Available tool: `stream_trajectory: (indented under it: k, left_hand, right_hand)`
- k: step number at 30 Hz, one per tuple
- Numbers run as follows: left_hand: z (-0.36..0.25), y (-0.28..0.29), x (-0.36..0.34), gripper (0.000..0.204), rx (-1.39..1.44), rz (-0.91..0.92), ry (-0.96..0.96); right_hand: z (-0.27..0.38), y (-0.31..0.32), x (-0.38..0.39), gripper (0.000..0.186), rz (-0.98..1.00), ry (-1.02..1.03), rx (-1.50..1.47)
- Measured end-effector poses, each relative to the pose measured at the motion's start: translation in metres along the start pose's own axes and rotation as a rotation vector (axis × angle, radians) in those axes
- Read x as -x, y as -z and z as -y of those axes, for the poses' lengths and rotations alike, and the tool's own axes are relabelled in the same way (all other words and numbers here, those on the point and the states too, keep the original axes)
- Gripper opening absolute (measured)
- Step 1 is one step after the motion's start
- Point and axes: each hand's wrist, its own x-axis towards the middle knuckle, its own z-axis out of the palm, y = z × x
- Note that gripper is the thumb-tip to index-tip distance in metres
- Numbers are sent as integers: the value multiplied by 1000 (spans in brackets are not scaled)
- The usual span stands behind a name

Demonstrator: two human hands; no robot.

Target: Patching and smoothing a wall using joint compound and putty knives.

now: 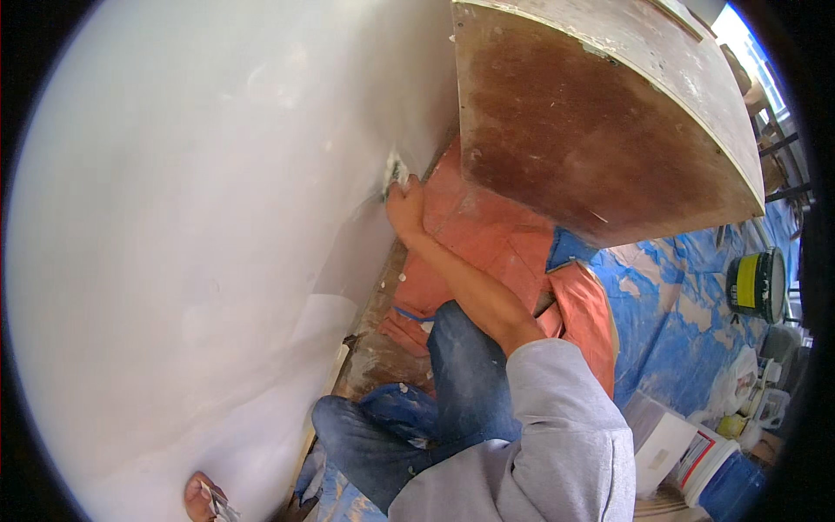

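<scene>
My right hand (404, 210) reaches forward along the white wall (191, 217), its fingers closed around a putty knife (396, 168). The knife's blade is smeared with pale compound and lies at the wall surface. At the lower left, my left hand (199, 497) is closed on a metal putty knife (223, 507), also streaked with white. Only part of that hand and tool shows, near the wall's lower end. A duller grey patch (352, 252) of wall lies just below my right hand.
A brown wooden panel box (591, 139) with a curved edge juts out at the upper right. Orange sheeting (478, 244) and a blue tarp (648, 287) cover the floor. A dark tub (757, 285) and a white-and-blue bucket (718, 474) stand at the right.
</scene>
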Motion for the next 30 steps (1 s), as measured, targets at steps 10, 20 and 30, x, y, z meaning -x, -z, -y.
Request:
stream_trajectory:
  k: [10,20,30]
  left_hand:
    - [-10,1,18,44,-29,-59,11]
    - [5,-2,7,45,19,-31,-21]
    - [13,6,18,47,36,-28,-61]
  right_hand:
    - [-161,0,-25,20,172,-671,-242]
    - [-242,-26,-97,21,20,-782,-148]
    - [-22,-1,-23,39,152,-235,-44]
